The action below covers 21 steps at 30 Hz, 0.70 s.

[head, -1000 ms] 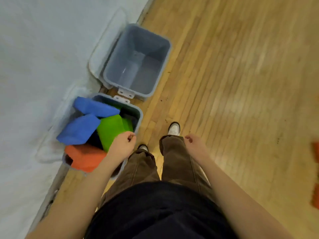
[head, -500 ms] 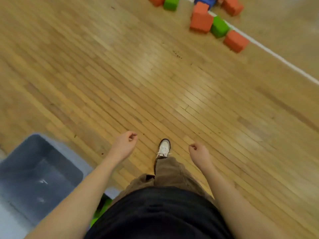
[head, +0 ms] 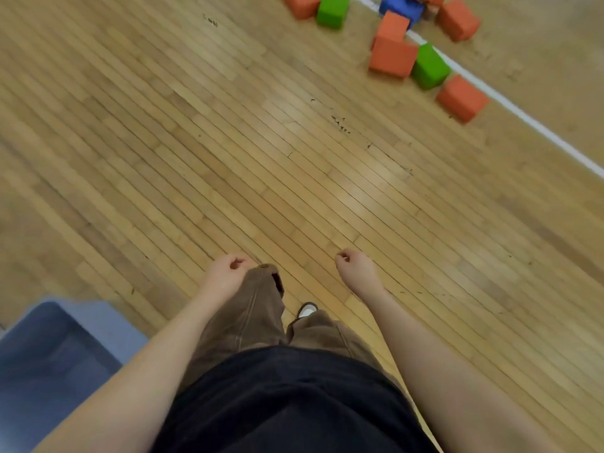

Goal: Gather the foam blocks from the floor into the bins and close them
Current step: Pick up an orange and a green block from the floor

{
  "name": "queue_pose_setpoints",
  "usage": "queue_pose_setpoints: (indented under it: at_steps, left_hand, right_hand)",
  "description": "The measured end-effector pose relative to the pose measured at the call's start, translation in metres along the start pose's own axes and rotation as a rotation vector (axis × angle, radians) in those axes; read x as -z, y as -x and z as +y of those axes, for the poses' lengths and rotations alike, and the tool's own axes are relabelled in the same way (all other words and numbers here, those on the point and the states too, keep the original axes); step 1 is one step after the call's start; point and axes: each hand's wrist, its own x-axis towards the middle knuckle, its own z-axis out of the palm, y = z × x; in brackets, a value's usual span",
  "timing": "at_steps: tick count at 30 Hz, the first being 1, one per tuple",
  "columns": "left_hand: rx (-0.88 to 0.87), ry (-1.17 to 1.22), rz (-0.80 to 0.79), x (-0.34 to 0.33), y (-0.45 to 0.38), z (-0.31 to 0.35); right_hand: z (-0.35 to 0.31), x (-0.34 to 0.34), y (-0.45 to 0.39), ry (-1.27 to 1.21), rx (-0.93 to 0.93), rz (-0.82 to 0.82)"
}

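Observation:
Several foam blocks lie on the wooden floor at the top right: an orange block (head: 392,55), a green block (head: 429,66), another orange block (head: 461,98), a green block (head: 330,9) and a blue block (head: 400,8). A grey bin (head: 49,364) shows at the bottom left, only partly in frame. My left hand (head: 225,274) hangs in front of me with loosely curled fingers and holds nothing. My right hand (head: 354,269) hangs the same way, holding nothing. Both hands are far from the blocks.
A white painted line (head: 523,117) runs across the floor through the pile of blocks. Bare wooden floor lies between me and the blocks. My legs in brown trousers and one white shoe (head: 307,310) are below my hands.
My view has swung away from the two bins toward the blocks across the floor. The blocks have come closer in view. Both hands stay loosely curled and hold nothing.

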Motion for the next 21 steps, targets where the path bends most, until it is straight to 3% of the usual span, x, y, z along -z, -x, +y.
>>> queue_pose_setpoints:
  at_steps: [5, 11, 16, 21]
  left_hand:
    - [0.134, 0.092, 0.030, 0.049, -0.072, -0.001]
    - [0.194, 0.092, 0.065, 0.147, -0.194, 0.025]
    - [0.050, 0.054, 0.042, 0.216, -0.283, 0.106]
    - [-0.129, -0.054, -0.060, 0.243, -0.368, 0.213]
  right_hand:
    - [-0.088, 0.007, -0.082, 0.060, 0.070, -0.069]
    - [-0.208, 0.017, -0.185, 0.078, 0.030, -0.053]
    - [-0.283, 0.023, -0.241, -0.015, -0.058, -0.050]
    - [-0.315, 0.055, -0.291, -0.208, -0.216, 0.050]
